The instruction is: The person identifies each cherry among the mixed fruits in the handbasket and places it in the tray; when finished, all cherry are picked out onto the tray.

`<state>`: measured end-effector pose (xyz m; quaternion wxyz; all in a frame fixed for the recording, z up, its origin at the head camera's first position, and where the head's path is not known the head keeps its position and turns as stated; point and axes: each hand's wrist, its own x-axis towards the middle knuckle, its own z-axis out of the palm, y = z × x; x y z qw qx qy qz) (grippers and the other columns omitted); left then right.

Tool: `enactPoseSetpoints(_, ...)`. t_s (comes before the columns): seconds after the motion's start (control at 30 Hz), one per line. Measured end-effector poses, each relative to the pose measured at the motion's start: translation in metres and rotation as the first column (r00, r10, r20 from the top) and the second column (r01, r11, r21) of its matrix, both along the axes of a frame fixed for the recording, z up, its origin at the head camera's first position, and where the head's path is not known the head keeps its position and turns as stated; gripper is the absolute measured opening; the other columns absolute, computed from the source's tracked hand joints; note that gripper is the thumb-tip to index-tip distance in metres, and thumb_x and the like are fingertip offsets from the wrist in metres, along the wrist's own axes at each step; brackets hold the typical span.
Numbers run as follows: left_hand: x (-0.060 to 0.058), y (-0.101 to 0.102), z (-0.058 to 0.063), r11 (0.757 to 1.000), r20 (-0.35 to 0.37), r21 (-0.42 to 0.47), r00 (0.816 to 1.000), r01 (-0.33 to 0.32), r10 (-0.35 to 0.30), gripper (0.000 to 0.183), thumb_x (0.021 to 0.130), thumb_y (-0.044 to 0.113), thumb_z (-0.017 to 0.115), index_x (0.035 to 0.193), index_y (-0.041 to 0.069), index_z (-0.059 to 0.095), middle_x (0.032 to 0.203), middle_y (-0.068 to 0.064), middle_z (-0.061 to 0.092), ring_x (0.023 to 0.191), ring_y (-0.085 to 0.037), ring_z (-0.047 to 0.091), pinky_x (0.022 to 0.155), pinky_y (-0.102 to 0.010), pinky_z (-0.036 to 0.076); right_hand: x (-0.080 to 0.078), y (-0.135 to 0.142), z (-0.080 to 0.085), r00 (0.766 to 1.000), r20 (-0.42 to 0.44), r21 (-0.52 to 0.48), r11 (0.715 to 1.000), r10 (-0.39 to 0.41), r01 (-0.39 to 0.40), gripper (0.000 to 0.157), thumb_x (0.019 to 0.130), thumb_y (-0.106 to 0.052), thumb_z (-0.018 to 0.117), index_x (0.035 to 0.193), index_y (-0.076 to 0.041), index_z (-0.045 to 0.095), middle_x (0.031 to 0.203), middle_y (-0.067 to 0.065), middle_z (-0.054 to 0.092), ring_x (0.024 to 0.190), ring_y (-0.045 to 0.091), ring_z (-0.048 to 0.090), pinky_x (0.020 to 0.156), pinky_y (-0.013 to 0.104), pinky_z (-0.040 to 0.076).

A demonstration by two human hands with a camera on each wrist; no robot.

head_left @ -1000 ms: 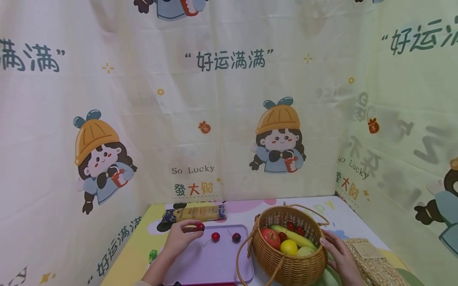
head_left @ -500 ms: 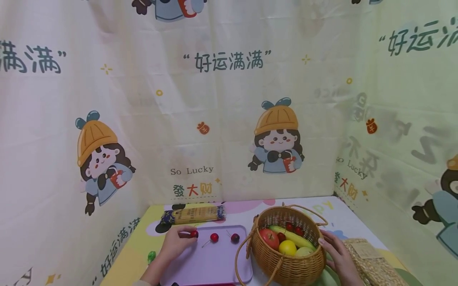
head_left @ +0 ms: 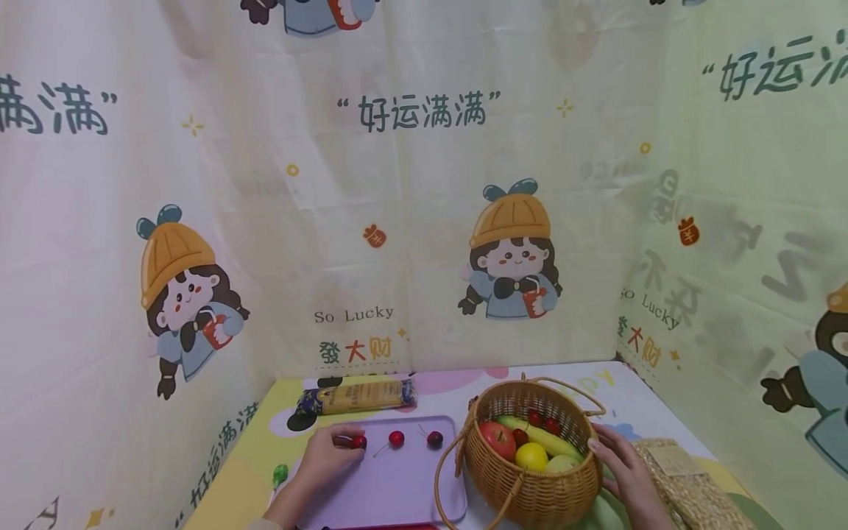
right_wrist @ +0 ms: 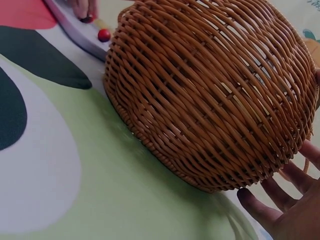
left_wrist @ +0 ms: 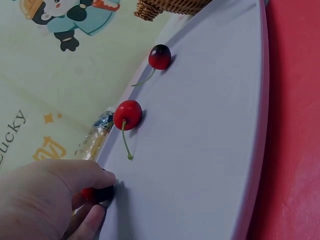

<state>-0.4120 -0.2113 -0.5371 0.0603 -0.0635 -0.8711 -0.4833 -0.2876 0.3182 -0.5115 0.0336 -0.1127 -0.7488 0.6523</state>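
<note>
My left hand [head_left: 327, 458] pinches a dark red cherry [left_wrist: 98, 194] between thumb and fingers, low over the left part of a lilac tray [head_left: 397, 489]. Two more cherries with green stems lie on the tray in a row to its right: a bright red cherry [head_left: 396, 439] and a darker cherry [head_left: 434, 440]. A brown wicker basket [head_left: 536, 495] stands beside the tray. Inside are a red apple [head_left: 498, 440], a yellow round fruit [head_left: 531, 457], a long yellow-green fruit, a pale green fruit and several cherries. Spread fingers of my right hand [right_wrist: 295, 210] rest against the basket's right side.
Behind the tray lies a yellow and blue plastic packet [head_left: 364, 396]. A woven straw piece [head_left: 689, 478] is at the right, beyond my right hand. Left of the tray sits a small green item [head_left: 280, 475]. A printed curtain [head_left: 424, 221] encloses the table.
My left hand, holding the cherry, has come down and slightly left, from above the tray's back edge to low over its surface. The right hand stays at the basket.
</note>
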Motion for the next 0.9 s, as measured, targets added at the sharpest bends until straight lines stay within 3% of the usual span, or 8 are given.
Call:
enactPoseSetpoints(0.23, 0.001, 0.000, -0.005, 1.000, 0.003, -0.019, 1.000, -0.015, 0.015, 0.037, 0.081, 0.002, 0.094, 0.117, 0.007, 0.085, 0.105, -0.006, 0.084, 0.096, -0.019, 0.078, 0.087, -0.038, 0.067, -0.001, 0.001, -0.003, 1.000, -0.005, 0.007, 1.000, -0.011, 0.011, 0.083, 0.117, -0.054, 0.048, 0.175, -0.001, 0.020, 0.177, 0.036, 0.024, 0.161, 0.055, 0.032, 0.107, 0.065, 0.059)
enactPoseSetpoints(0.43, 0.001, 0.007, 0.009, 0.996, -0.007, -0.037, 0.997, -0.076, 0.076, 0.036, 0.082, 0.012, 0.096, 0.116, 0.013, 0.086, 0.117, -0.010, 0.080, 0.107, -0.028, 0.078, 0.094, -0.048, 0.066, -0.001, 0.001, -0.002, 1.000, -0.008, 0.002, 1.000, -0.012, 0.012, 0.083, 0.117, -0.054, 0.049, 0.175, -0.002, 0.021, 0.177, 0.036, 0.025, 0.160, 0.053, 0.035, 0.107, 0.064, 0.059)
enactPoseSetpoints(0.5, 0.001, 0.012, 0.017, 0.994, -0.036, -0.048, 0.995, -0.098, 0.097, 0.033, 0.083, 0.016, 0.097, 0.114, 0.015, 0.087, 0.122, -0.011, 0.078, 0.112, -0.030, 0.076, 0.096, -0.049, 0.065, -0.001, 0.002, -0.003, 1.000, -0.015, 0.006, 1.000, -0.017, 0.017, 0.081, 0.117, -0.052, 0.050, 0.174, -0.001, 0.022, 0.176, 0.035, 0.027, 0.154, 0.045, 0.045, 0.106, 0.063, 0.060)
enactPoseSetpoints(0.57, 0.000, 0.018, 0.025, 0.995, -0.076, -0.039, 0.993, -0.094, 0.091, 0.031, 0.084, 0.016, 0.097, 0.113, 0.014, 0.087, 0.124, -0.011, 0.078, 0.114, -0.031, 0.075, 0.096, -0.048, 0.065, -0.002, 0.003, -0.004, 1.000, -0.019, 0.008, 1.000, -0.022, 0.022, 0.080, 0.117, -0.051, 0.050, 0.174, -0.002, 0.024, 0.176, 0.034, 0.029, 0.143, 0.029, 0.056, 0.104, 0.060, 0.061)
enactPoseSetpoints(0.63, 0.001, 0.027, 0.034, 0.997, -0.103, -0.014, 0.992, -0.073, 0.071, 0.031, 0.085, 0.017, 0.097, 0.114, 0.014, 0.086, 0.124, -0.009, 0.079, 0.116, -0.029, 0.073, 0.098, -0.046, 0.065, -0.003, 0.004, -0.005, 0.999, -0.021, 0.007, 1.000, -0.026, 0.026, 0.079, 0.117, -0.051, 0.051, 0.174, -0.002, 0.025, 0.176, 0.034, 0.030, 0.133, 0.014, 0.057, 0.104, 0.058, 0.062)
enactPoseSetpoints(0.7, 0.002, 0.037, 0.046, 0.999, -0.128, 0.027, 0.992, -0.020, 0.024, 0.030, 0.086, 0.016, 0.096, 0.115, 0.014, 0.086, 0.123, -0.008, 0.080, 0.116, -0.029, 0.073, 0.099, -0.043, 0.065, -0.004, 0.005, -0.006, 1.000, -0.020, 0.006, 1.000, -0.022, 0.022, 0.079, 0.117, -0.051, 0.051, 0.174, -0.003, 0.025, 0.176, 0.033, 0.029, 0.131, 0.010, 0.056, 0.103, 0.058, 0.062)
enactPoseSetpoints(0.9, 0.013, 0.074, 0.080, 0.980, -0.158, 0.107, 0.976, 0.166, -0.148, 0.027, 0.091, 0.016, 0.093, 0.116, 0.017, 0.084, 0.118, -0.005, 0.082, 0.110, -0.025, 0.078, 0.095, -0.032, 0.065, -0.005, 0.005, -0.006, 1.000, -0.012, 0.011, 1.000, -0.021, 0.021, 0.080, 0.117, -0.052, 0.050, 0.174, -0.002, 0.024, 0.176, 0.034, 0.028, 0.146, 0.031, 0.052, 0.102, 0.057, 0.063)
